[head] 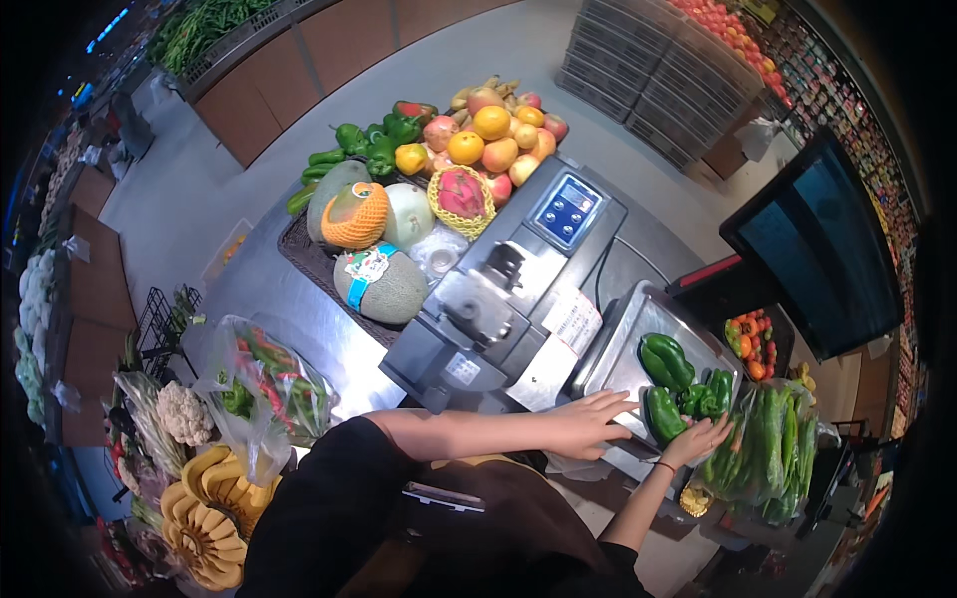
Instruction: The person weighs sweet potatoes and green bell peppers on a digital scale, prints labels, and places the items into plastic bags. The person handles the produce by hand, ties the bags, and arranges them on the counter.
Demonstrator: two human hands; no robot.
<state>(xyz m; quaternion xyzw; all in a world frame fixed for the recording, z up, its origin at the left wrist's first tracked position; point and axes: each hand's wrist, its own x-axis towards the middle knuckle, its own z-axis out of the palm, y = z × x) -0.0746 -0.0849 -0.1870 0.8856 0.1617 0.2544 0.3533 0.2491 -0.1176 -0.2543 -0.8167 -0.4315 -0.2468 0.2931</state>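
Several green peppers point(665, 361) lie in a loose group on the stainless steel pan of a weighing scale point(626, 340). My left hand point(587, 424) hovers at the pan's left front edge, fingers spread and holding nothing. My right hand point(695, 442) is against the near side of the peppers, palm partly turned up and fingers extended. Whether it bears any pepper's weight is hard to see. Left of the pan stands a label printer point(478, 306) with a small button panel point(568, 209) and a printed label point(574, 321) bearing writing.
A bag of long green vegetables point(762, 441) sits right of the scale, below a dark monitor point(815, 239). Behind the printer, a wicker basket point(314, 258) holds fruit, melons and peppers. Bagged peppers point(277, 381), cauliflower point(185, 413) and bananas point(202, 531) are at left.
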